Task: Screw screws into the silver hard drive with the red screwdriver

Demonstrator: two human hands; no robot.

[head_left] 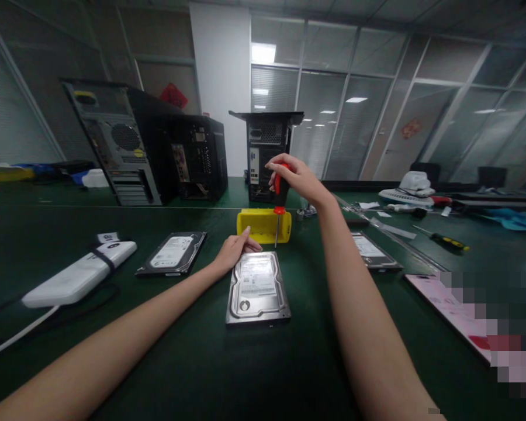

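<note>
A silver hard drive (258, 286) lies label up on the dark green table (170, 351), in front of me. My left hand (237, 248) rests at the drive's far left corner, fingers extended and apart over its far edge. My right hand (291, 175) is wrapped round the red and black handle of a screwdriver (279, 204). The screwdriver is upright, its tip pointing down near the drive's far right corner; whether it touches is too small to tell. Just behind the drive is a yellow open box (263, 225), partly hidden by the screwdriver.
Two more hard drives lie left (173, 252) and right (372, 252). A white power strip (81, 275) with cables is at the left. Computer cases (144, 140) stand behind. Rightward are a yellow-black screwdriver (449, 242), a pink panel (451, 310) and a clear strip.
</note>
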